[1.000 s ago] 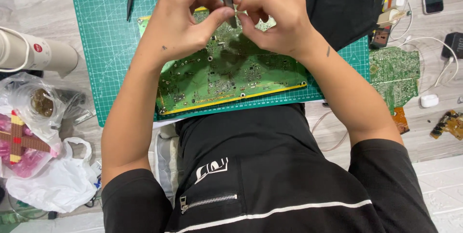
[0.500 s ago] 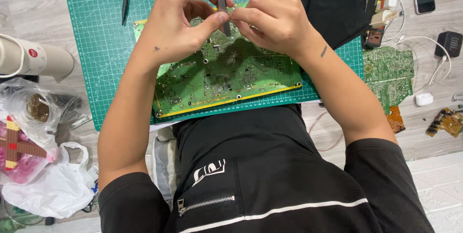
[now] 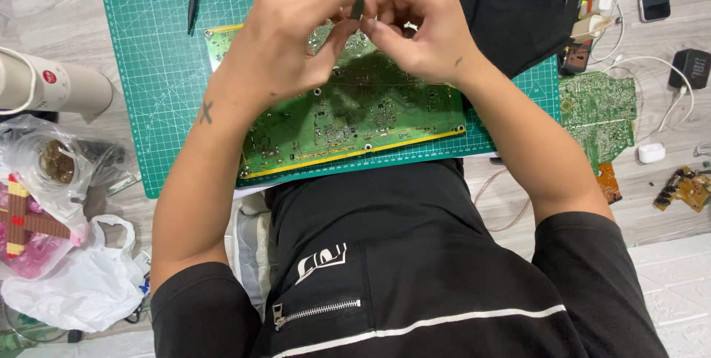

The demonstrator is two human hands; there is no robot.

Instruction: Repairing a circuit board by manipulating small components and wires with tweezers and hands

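While the green circuit board [image 3: 348,117] is laid on the green cutting mat [image 3: 159,77], a slim metal tool [image 3: 358,4] is pinched above it by the left hand [image 3: 285,39] and right hand [image 3: 418,28]

You see an evenly and brightly lit scene, with diffuse light from above. Your hands cast a soft shadow onto the green circuit board [image 3: 355,117] beneath them. Faint glare lies on the white plastic bag [image 3: 70,284]. Focus is sharp throughout, and the cutting mat [image 3: 159,84] grid lines bow slightly towards the edges.
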